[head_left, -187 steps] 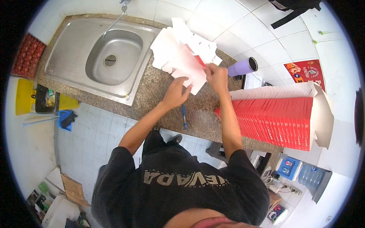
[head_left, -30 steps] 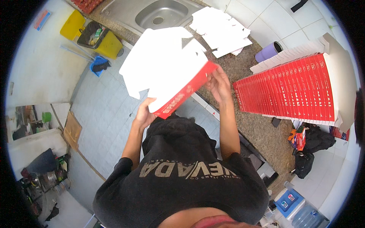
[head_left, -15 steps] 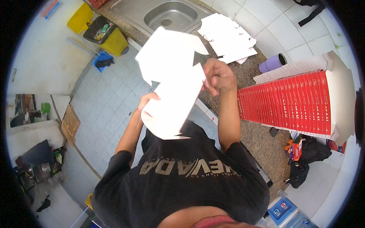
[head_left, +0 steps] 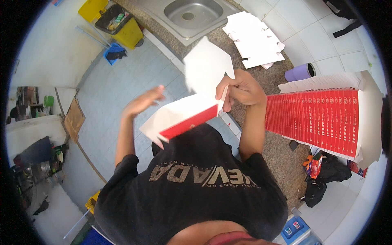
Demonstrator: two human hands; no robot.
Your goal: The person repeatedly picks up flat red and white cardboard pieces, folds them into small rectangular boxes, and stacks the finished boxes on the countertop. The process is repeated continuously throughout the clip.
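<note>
A partly folded cardboard box (head_left: 206, 67), white inside and red on one outer wall, is held up before my chest. My right hand (head_left: 245, 90) pinches it at its right edge, by a fold. To the left of the box, apart from it, my left hand (head_left: 143, 103) is open and slightly blurred, its fingers stretched toward the right. Flat white box blanks (head_left: 255, 43) lie piled on the counter beyond my right hand. A long row of nested red boxes (head_left: 314, 120) lies on the counter to my right.
The speckled stone counter (head_left: 281, 167) runs along my right side to a steel sink (head_left: 194, 14). A purple tumbler (head_left: 299, 72) lies by the tiled wall. On the floor at the far left are a yellow bin (head_left: 130, 34) and a blue dustpan (head_left: 111, 57).
My left hand has let go of the box and moved left. The box has turned and folded, so a red wall now shows. My right hand still grips it.
</note>
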